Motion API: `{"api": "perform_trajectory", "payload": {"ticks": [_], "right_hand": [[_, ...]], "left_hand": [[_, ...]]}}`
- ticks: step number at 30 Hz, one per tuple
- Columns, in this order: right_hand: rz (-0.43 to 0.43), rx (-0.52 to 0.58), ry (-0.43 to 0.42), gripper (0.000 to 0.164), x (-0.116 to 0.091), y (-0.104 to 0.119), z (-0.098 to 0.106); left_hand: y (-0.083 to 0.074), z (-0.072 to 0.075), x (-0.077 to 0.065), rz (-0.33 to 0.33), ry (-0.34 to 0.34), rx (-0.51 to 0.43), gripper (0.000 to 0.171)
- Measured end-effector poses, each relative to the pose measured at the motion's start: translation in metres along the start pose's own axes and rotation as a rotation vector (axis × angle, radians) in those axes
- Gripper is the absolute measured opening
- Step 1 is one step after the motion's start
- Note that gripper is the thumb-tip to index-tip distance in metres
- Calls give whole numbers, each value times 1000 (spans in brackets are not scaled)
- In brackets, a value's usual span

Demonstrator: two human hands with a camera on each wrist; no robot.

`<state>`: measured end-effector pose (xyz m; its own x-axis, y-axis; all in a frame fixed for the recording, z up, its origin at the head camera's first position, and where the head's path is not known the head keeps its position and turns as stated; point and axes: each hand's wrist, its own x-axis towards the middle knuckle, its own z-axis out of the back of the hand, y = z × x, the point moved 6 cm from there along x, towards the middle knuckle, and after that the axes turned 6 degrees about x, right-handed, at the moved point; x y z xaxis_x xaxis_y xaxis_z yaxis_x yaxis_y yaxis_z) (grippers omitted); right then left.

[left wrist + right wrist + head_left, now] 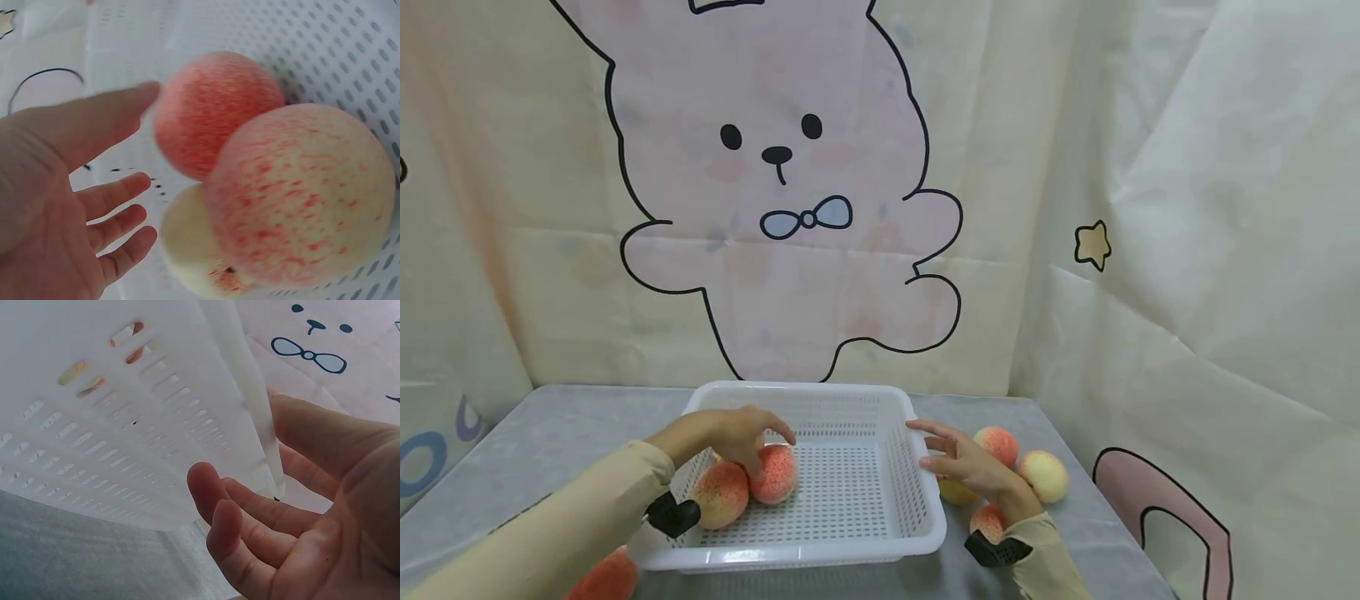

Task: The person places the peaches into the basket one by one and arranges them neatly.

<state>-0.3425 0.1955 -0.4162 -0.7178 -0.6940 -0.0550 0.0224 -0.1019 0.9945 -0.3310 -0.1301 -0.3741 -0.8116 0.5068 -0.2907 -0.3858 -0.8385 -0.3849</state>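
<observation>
Inside the white perforated plastic basket (842,392), my left hand (741,433) hovers at a red peach (775,473). Its fingers are spread and extended in the left wrist view, one tip beside or touching that red peach (215,112); I cannot tell contact. A yellow-red peach (722,495) sits nearer the wrist, and a pale peach (194,240) lies partly hidden below them. My right hand (966,462) holds the basket's right rim (250,406), with digits on both sides of the edge.
Right of the basket on the grey table (1000,579) lie a red-tipped peach (997,444), a pale yellow peach (1043,476), a yellow fruit (957,492) and a pink peach (987,522). Another red peach (606,577) is at the front left. A printed curtain (992,167) hangs behind.
</observation>
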Motion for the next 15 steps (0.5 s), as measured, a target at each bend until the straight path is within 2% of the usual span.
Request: {"api": "perform_trajectory", "payload": {"ticks": [7,15], "right_hand": [[7,-6,10,66,1,2,-1],[13,-24,3,66,0,5,-1]], "left_hand": [[4,21,-20,-117,-103,-103,43],[10,36,-53,-184,-147,-165,51]]}}
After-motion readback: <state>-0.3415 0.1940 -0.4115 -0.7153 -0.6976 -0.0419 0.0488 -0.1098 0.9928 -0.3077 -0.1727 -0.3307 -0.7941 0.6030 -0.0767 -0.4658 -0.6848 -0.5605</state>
